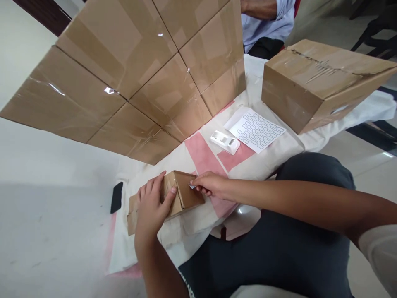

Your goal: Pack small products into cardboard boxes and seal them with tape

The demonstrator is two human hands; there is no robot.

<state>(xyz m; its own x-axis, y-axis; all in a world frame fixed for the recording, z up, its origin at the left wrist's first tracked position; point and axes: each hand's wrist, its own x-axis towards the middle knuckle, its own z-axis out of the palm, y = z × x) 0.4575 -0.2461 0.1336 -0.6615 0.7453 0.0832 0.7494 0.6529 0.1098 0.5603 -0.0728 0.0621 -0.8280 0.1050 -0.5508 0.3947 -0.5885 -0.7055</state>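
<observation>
A small brown cardboard box lies on the cloth in front of me, its end face turned to the right. My left hand grips it from above, thumb on the near side and fingers across the top. At the end face, my right hand pinches a small white sticker between thumb and fingertip. The sticker is against or very close to the cardboard; its print is too small to read. Beyond my right hand is a sheet of stickers with rounded outlines, beside a white plastic device.
Stacked cardboard boxes wrapped in clear film stand along the far side. A larger cardboard box sits at the right. White and pink cloth covers the surface. A dark phone-like object lies at the left edge. Another person sits behind.
</observation>
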